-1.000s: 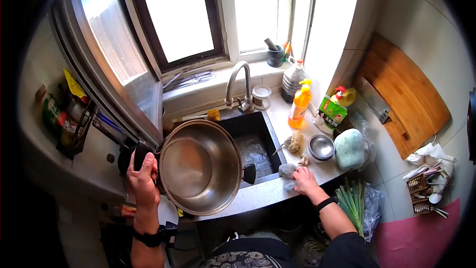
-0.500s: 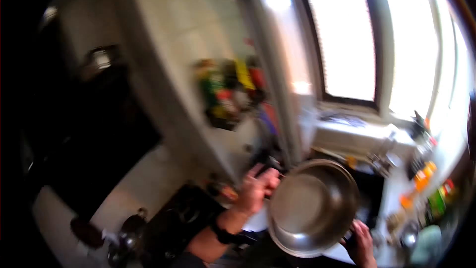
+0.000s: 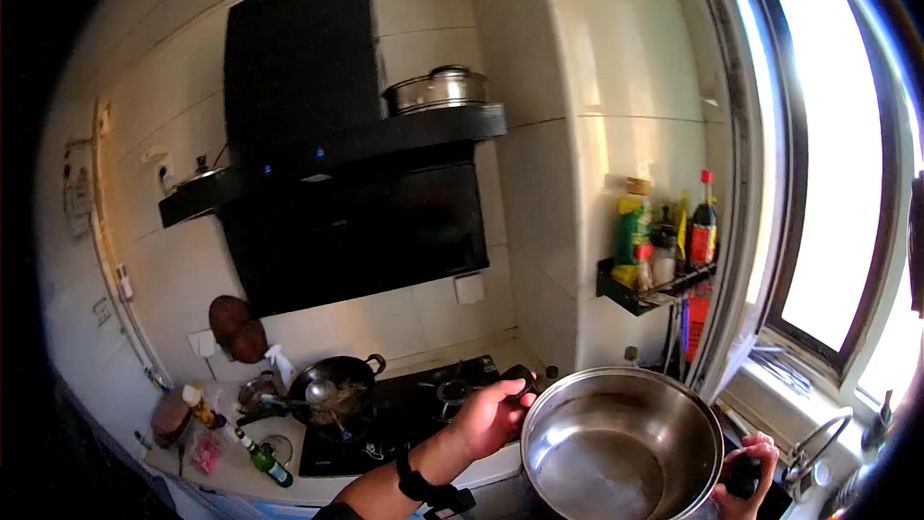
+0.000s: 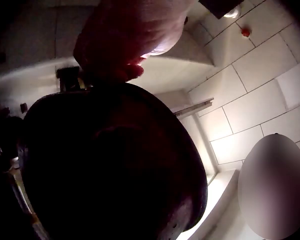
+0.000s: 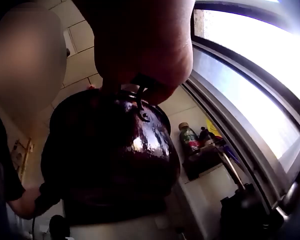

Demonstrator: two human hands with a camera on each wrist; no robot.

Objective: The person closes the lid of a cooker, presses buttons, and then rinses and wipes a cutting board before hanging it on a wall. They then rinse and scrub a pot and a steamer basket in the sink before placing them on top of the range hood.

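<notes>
A wide steel pot [image 3: 616, 453] is held up in front of the body, its bare inside facing the head camera. My left hand [image 3: 486, 421] grips its black handle on the left, and my right hand [image 3: 754, 481] is curled round the black handle opposite. The left wrist view shows the pot [image 4: 115, 165] as a dark shape below the left hand [image 4: 132, 37]. In the right wrist view, the pot's shiny outer wall [image 5: 110, 150] hangs under the right hand [image 5: 145, 55], with a handle bracket showing at the fingers.
A black wok [image 3: 337, 404] holding a ladle and some food sits on the gas stove [image 3: 404, 424], left of the pot. A green bottle [image 3: 265, 462] stands at the counter's front. The range hood [image 3: 356, 221] overhangs the stove; a condiment rack [image 3: 654, 289] juts from the wall.
The view has turned left from the sink to the stove, with the pot carried along. My right hand has left the small bag on the counter and taken the pot's other handle.
</notes>
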